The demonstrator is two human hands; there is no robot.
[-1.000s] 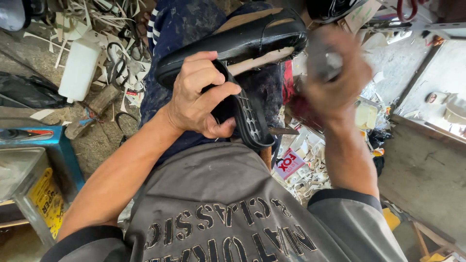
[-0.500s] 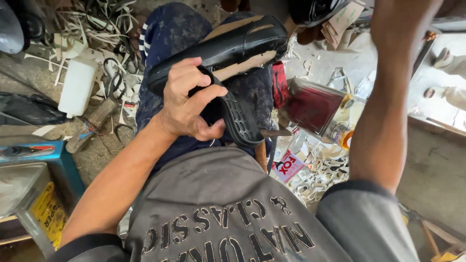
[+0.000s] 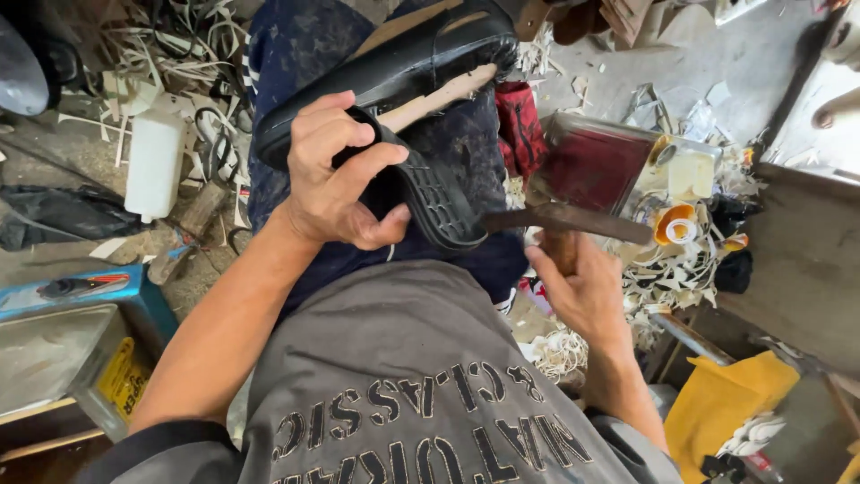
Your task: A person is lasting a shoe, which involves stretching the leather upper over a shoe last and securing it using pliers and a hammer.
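Left hand (image 3: 336,175) clamped around a black shoe (image 3: 394,76), fingers curled over the upper, thumb pressing the peeled-back ribbed sole (image 3: 439,202) away from the shoe's pale underside. Shoe resting across the lap on dark blue trousers (image 3: 313,36), toe pointing up and to the right, heel end in the palm. Right hand (image 3: 582,287) closed on the wooden handle of a hammer (image 3: 569,224), its rusty head lying crosswise with one end touching the edge of the loosened sole. Just beyond the hammer, a dark red tin (image 3: 591,166) and a small glue pot with an orange rim (image 3: 676,224) among pale leather scraps on the floor. Off to the left, a white plastic bottle (image 3: 154,166) standing near tangled offcuts, and a blue box (image 3: 90,291) lower down beside a metal tray (image 3: 45,358).
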